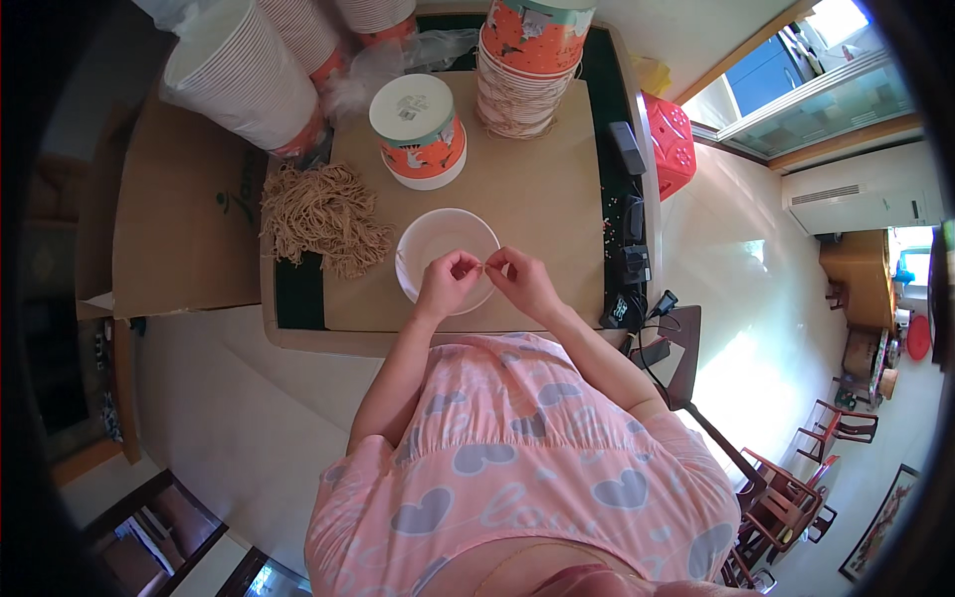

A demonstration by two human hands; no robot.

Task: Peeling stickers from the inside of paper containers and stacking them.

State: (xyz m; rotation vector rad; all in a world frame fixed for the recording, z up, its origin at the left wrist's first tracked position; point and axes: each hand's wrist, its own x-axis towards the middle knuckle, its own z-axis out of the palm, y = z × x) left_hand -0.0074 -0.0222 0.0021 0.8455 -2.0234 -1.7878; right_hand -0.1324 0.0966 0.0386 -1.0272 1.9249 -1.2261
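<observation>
My left hand [450,283] and my right hand [523,285] meet over the near right part of an open white paper tub [420,247]. Both are closed in a pinch, fingertips nearly touching. Whatever lies between them is too small to make out. Left of the tub is a heap of tan paper strings [323,214]. Beyond it, an orange tub with a green band [423,154] stands upside down on the brown cardboard sheet [537,209]. A tall stack of similar tubs [532,45], tan strings hanging around its lower part, stands at the back right.
Stacks of white tubs in clear plastic [234,85] fill the back left, above a large cardboard box [189,204]. Black adapters and cables [633,264] line the table's right edge. A red plastic stool [668,149] stands beyond that edge.
</observation>
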